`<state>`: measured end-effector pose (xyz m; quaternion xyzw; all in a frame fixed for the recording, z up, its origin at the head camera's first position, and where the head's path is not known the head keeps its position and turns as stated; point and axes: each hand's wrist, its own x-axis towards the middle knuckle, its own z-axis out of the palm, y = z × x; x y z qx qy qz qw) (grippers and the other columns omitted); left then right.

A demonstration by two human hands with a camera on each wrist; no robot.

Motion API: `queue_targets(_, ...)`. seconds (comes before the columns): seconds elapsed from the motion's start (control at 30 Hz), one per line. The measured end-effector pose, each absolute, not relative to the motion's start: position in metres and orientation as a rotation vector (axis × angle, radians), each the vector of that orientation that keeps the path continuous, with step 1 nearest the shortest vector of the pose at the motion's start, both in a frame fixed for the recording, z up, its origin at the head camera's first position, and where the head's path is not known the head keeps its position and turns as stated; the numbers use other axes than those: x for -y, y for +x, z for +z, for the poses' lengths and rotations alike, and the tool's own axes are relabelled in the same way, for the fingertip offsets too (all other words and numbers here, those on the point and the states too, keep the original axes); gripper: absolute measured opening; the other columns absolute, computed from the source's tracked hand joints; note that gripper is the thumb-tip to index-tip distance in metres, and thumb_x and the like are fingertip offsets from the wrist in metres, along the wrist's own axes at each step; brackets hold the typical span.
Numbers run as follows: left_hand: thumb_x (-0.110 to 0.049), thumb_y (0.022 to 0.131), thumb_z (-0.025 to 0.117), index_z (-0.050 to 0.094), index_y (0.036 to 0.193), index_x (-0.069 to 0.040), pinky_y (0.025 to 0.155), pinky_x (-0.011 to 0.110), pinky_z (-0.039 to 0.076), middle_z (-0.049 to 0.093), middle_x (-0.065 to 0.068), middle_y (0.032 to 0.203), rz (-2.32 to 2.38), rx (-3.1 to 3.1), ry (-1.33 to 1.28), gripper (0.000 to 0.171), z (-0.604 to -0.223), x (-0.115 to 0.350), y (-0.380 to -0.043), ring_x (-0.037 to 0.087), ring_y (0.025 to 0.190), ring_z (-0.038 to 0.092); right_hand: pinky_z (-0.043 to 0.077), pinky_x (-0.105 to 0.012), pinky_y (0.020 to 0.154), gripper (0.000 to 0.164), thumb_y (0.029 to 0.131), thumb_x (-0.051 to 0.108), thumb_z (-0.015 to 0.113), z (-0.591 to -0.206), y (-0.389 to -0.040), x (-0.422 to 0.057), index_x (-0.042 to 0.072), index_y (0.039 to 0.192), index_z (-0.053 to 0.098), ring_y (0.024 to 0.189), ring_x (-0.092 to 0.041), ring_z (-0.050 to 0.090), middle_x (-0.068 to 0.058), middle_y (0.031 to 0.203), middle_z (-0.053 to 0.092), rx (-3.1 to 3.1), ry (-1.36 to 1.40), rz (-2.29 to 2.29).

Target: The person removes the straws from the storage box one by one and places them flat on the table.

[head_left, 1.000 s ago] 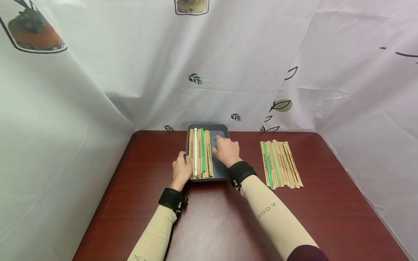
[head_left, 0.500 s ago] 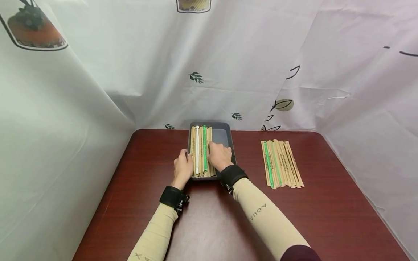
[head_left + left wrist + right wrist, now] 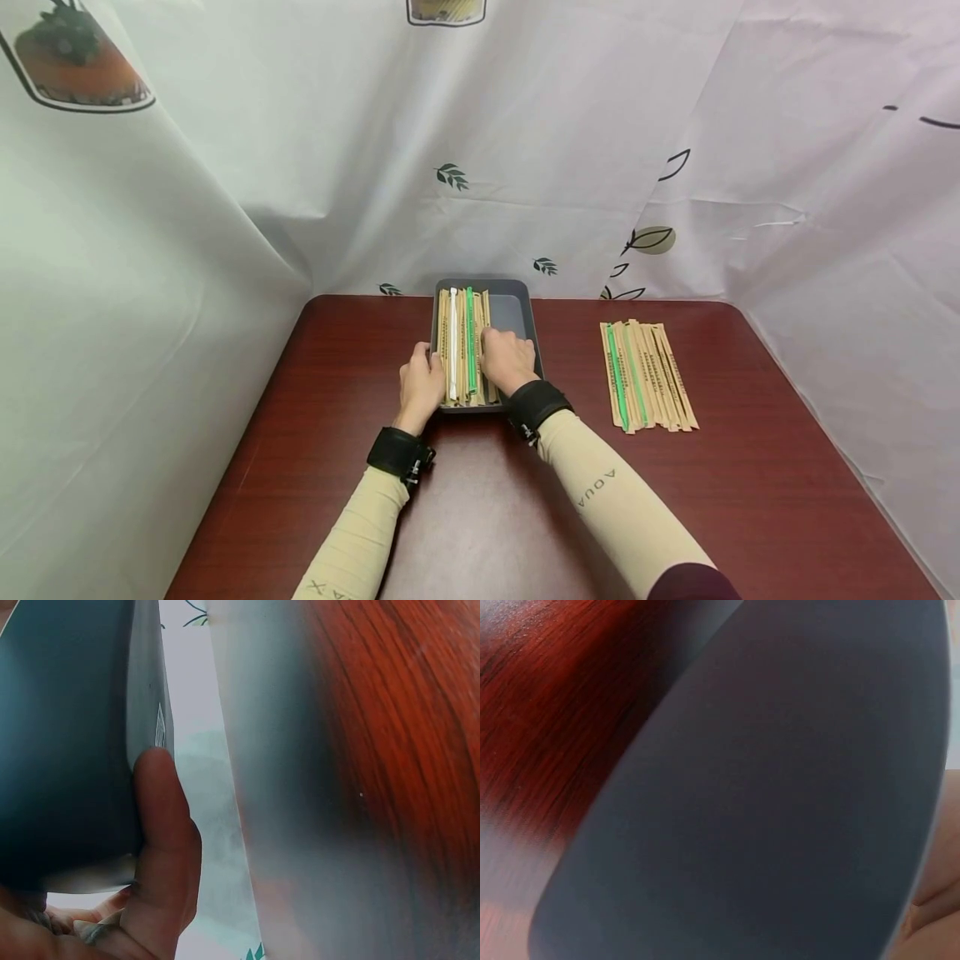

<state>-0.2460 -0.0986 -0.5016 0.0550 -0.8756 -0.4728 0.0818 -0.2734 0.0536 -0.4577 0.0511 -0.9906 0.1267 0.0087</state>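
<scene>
A dark grey tray (image 3: 508, 310) stands at the back of the table, its left part lined with slim straws (image 3: 462, 342) in tan paper wrappers, with one white and one green among them. My left hand (image 3: 422, 383) grips the tray's left wall; the left wrist view shows its fingers (image 3: 161, 817) against the outside. Inside the tray, my right hand (image 3: 508, 360) is bent down at the right edge of the straws. Its fingertips are hidden, so I cannot tell if it pinches any. The tray wall (image 3: 757, 787) fills most of the right wrist view.
On the right of the reddish-brown table (image 3: 750, 467) lies a second row of wrapped straws (image 3: 648, 375), two of them green. A white patterned curtain (image 3: 360, 192) hangs close behind the table and along both sides.
My right hand came down from above the tray's bare right part to the straws' right edge, its fingers now bent down. My left hand stayed at the tray's left side.
</scene>
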Motion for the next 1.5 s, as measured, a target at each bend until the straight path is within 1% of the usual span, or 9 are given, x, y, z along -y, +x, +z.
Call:
queue_targets(0.2, -0.022, 0.11, 0.046, 0.057, 0.138, -0.006, 0.059, 0.036, 0.041, 0.059, 0.011, 0.074, -1.426, 2.614, 0.15, 0.034, -0.502, 0.099, -0.247, 0.026, 0.063, 0.055, 0.045, -0.045, 0.073, 0.01, 0.097, 0.008, 0.063, -0.457, -0.275, -0.055, 0.013, 0.089, 0.065, 0.067, -0.027, 0.059, -0.006, 0.074, 0.062, 3.085, 0.182, 0.388)
queue_targets(0.27, -0.022, 0.11, 0.045, 0.056, 0.138, -0.005, 0.058, 0.036, 0.039, 0.058, 0.009, 0.071, -1.426, 2.617, 0.147, 0.035, -0.503, 0.1, -0.248, 0.025, 0.061, 0.053, 0.045, -0.045, 0.074, 0.009, 0.098, 0.007, 0.063, -0.454, -0.275, -0.056, 0.012, 0.099, 0.07, 0.069, -0.028, 0.061, -0.007, 0.081, 0.067, 3.069, 0.19, 0.404)
queue_targets(0.43, -0.023, 0.11, 0.045, 0.055, 0.141, -0.004, 0.055, 0.035, 0.037, 0.054, 0.007, 0.066, -1.433, 2.616, 0.144, 0.038, -0.504, 0.102, -0.249, 0.023, 0.055, 0.049, 0.05, -0.045, 0.067, 0.029, 0.098, 0.006, 0.061, -0.436, -0.278, -0.066, 0.011, 0.124, 0.072, 0.072, -0.029, 0.066, -0.011, 0.094, 0.073, 2.992, 0.189, 0.464)
queue_targets(0.57, -0.023, 0.111, 0.044, 0.053, 0.143, -0.004, 0.055, 0.035, 0.036, 0.051, 0.007, 0.064, -1.464, 2.619, 0.148, 0.038, -0.506, 0.104, -0.246, 0.022, 0.051, 0.046, 0.051, -0.045, 0.061, 0.035, 0.096, 0.007, 0.063, -0.42, -0.282, -0.088, 0.012, 0.13, 0.069, 0.072, -0.029, 0.067, -0.013, 0.101, 0.074, 2.966, 0.104, 0.5)
queue_targets(0.73, -0.023, 0.11, 0.044, 0.054, 0.141, -0.006, 0.057, 0.035, 0.038, 0.052, 0.007, 0.064, -1.467, 2.628, 0.187, 0.036, -0.509, 0.106, -0.242, 0.022, 0.053, 0.047, 0.051, -0.044, 0.06, 0.032, 0.096, 0.01, 0.067, -0.42, -0.285, -0.127, 0.01, 0.128, 0.068, 0.071, -0.029, 0.067, -0.014, 0.102, 0.074, 2.988, -0.009, 0.535)
queue_targets(0.9, -0.023, 0.11, 0.045, 0.054, 0.141, -0.006, 0.058, 0.036, 0.039, 0.056, 0.009, 0.068, -1.457, 2.625, 0.167, 0.036, -0.509, 0.106, -0.242, 0.024, 0.057, 0.051, 0.051, -0.043, 0.059, 0.032, 0.096, 0.004, 0.064, -0.432, -0.285, -0.161, 0.004, 0.128, 0.067, 0.069, -0.031, 0.068, -0.017, 0.101, 0.073, 3.002, -0.056, 0.571)
queue_targets(1.17, -0.023, 0.11, 0.045, 0.054, 0.142, -0.006, 0.062, 0.037, 0.041, 0.058, 0.01, 0.072, -1.456, 2.628, 0.166, 0.037, -0.507, 0.104, -0.244, 0.025, 0.061, 0.053, 0.052, -0.044, 0.059, 0.027, 0.096, 0.003, 0.065, -0.454, -0.277, -0.199, 0.001, 0.122, 0.069, 0.076, -0.035, 0.068, -0.022, 0.101, 0.072, 3.073, -0.13, 0.486)
queue_targets(1.33, -0.023, 0.11, 0.045, 0.054, 0.142, -0.006, 0.063, 0.038, 0.042, 0.059, 0.01, 0.073, -1.46, 2.626, 0.158, 0.037, -0.506, 0.104, -0.245, 0.025, 0.062, 0.054, 0.052, -0.049, 0.061, 0.035, 0.096, 0.001, 0.056, -0.463, -0.272, -0.211, 0.006, 0.129, 0.068, 0.088, -0.04, 0.069, -0.025, 0.11, 0.071, 3.117, -0.201, 0.439)
queue_targets(1.5, -0.024, 0.11, 0.045, 0.053, 0.143, -0.007, 0.066, 0.039, 0.043, 0.061, 0.011, 0.079, -1.455, 2.634, 0.169, 0.038, -0.506, 0.106, -0.246, 0.027, 0.069, 0.057, 0.055, -0.056, 0.076, 0.044, 0.096, -0.001, 0.051, -0.471, -0.27, -0.221, 0.002, 0.139, 0.061, 0.105, -0.046, 0.066, -0.03, 0.123, 0.066, 3.135, -0.244, 0.427)
